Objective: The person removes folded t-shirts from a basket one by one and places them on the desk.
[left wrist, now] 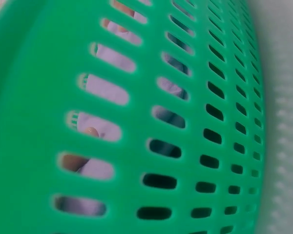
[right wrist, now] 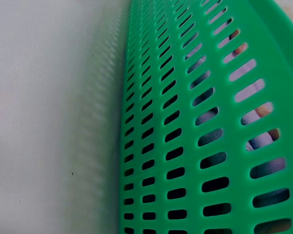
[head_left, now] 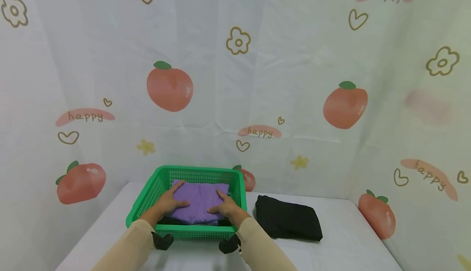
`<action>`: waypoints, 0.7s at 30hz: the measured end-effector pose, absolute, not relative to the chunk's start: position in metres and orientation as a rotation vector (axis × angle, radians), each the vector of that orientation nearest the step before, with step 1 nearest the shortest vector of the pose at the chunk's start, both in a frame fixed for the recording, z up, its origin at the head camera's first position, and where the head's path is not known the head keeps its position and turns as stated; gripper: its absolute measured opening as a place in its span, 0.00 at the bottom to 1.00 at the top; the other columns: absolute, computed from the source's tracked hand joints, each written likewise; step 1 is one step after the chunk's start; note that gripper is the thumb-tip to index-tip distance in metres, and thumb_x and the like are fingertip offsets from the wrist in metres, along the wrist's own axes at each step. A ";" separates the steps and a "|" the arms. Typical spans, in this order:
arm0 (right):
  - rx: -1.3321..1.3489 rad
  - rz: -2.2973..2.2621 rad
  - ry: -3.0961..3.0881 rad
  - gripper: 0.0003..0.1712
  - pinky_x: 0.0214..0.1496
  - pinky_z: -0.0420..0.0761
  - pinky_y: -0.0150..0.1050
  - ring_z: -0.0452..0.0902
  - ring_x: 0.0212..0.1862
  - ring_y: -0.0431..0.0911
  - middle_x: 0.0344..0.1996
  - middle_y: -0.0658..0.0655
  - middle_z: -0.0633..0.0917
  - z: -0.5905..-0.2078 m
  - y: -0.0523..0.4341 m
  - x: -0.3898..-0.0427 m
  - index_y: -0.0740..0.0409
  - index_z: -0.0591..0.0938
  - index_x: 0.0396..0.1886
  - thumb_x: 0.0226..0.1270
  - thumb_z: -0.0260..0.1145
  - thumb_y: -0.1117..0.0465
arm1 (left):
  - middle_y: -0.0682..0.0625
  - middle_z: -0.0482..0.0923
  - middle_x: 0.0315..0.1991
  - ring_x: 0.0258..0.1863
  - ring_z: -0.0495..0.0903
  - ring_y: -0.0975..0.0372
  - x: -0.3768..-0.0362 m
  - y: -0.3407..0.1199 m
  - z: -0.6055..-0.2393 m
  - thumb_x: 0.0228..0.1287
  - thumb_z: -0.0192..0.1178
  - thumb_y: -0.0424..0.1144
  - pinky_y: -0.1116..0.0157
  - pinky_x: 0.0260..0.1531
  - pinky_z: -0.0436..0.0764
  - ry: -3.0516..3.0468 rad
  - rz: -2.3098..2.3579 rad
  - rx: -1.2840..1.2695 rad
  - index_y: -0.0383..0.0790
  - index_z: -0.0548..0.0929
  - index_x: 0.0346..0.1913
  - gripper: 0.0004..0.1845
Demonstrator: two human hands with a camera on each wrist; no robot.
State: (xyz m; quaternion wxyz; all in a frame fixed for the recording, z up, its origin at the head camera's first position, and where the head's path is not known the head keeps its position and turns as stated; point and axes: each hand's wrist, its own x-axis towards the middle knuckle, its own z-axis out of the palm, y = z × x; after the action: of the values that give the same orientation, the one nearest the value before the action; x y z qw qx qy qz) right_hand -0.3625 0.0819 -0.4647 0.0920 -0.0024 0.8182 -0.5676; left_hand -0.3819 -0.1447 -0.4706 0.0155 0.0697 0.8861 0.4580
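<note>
While purple cloth [head_left: 200,196] lies in green basket [head_left: 195,229]; left hand [head_left: 167,202] touches it, fingers spread; right hand [head_left: 229,208] the same.

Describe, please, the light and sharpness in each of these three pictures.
Head view: soft, even light, but a pink print at right is smeared; left wrist: the green basket looks curved, slot edges soft; right wrist: a greenish tint falls on the white table along the basket.
</note>
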 end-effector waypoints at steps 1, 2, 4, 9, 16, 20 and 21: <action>-0.011 -1.686 2.434 0.52 0.70 0.62 0.59 0.52 0.73 0.68 0.72 0.76 0.57 -0.465 0.082 -0.362 0.55 0.61 0.77 0.53 0.76 0.70 | 0.24 0.51 0.72 0.69 0.55 0.28 -0.382 -0.145 -0.470 0.56 0.74 0.40 0.35 0.60 0.65 2.758 1.428 0.214 0.38 0.56 0.77 0.50; -0.013 -1.692 2.432 0.52 0.70 0.62 0.59 0.52 0.73 0.68 0.72 0.76 0.57 -0.465 0.082 -0.362 0.55 0.61 0.77 0.53 0.76 0.70 | 0.24 0.51 0.72 0.69 0.55 0.28 -0.381 -0.145 -0.470 0.56 0.73 0.40 0.35 0.60 0.66 2.761 1.430 0.218 0.37 0.56 0.77 0.50; -0.021 -1.708 2.423 0.52 0.70 0.63 0.59 0.53 0.73 0.68 0.72 0.76 0.57 -0.464 0.082 -0.361 0.55 0.61 0.77 0.54 0.76 0.70 | 0.24 0.50 0.73 0.69 0.55 0.28 -0.381 -0.146 -0.470 0.56 0.73 0.40 0.35 0.60 0.66 2.764 1.435 0.221 0.38 0.56 0.77 0.50; -0.077 -1.802 2.357 0.52 0.67 0.67 0.58 0.57 0.71 0.67 0.73 0.77 0.55 -0.463 0.085 -0.361 0.57 0.59 0.77 0.55 0.75 0.70 | 0.24 0.48 0.73 0.69 0.55 0.29 -0.382 -0.149 -0.467 0.57 0.73 0.41 0.37 0.59 0.69 2.748 1.470 0.201 0.38 0.55 0.77 0.50; -0.133 -1.926 2.240 0.53 0.63 0.71 0.55 0.60 0.68 0.64 0.74 0.74 0.53 -0.463 0.089 -0.364 0.54 0.57 0.79 0.57 0.74 0.69 | 0.23 0.47 0.73 0.68 0.57 0.30 -0.382 -0.151 -0.463 0.59 0.72 0.42 0.42 0.57 0.72 2.709 1.519 0.197 0.39 0.53 0.78 0.50; -0.147 -2.011 2.130 0.53 0.62 0.74 0.53 0.59 0.69 0.64 0.75 0.74 0.51 -0.460 0.090 -0.363 0.53 0.56 0.79 0.58 0.73 0.70 | 0.24 0.45 0.74 0.68 0.58 0.31 -0.381 -0.153 -0.461 0.59 0.71 0.42 0.44 0.55 0.73 2.673 1.555 0.181 0.40 0.53 0.78 0.50; -0.150 -2.032 2.097 0.53 0.62 0.74 0.53 0.59 0.70 0.65 0.75 0.74 0.51 -0.459 0.091 -0.363 0.52 0.55 0.79 0.58 0.73 0.70 | 0.24 0.45 0.74 0.68 0.58 0.31 -0.380 -0.153 -0.460 0.59 0.71 0.43 0.44 0.55 0.73 2.666 1.563 0.177 0.40 0.53 0.78 0.50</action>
State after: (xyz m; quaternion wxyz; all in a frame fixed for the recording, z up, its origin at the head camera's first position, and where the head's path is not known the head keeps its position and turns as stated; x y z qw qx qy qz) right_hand -0.3632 0.0908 -0.4593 0.1086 -0.0508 0.7128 -0.6910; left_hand -0.3803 -0.1529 -0.4597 0.0230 0.0570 0.8611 0.5047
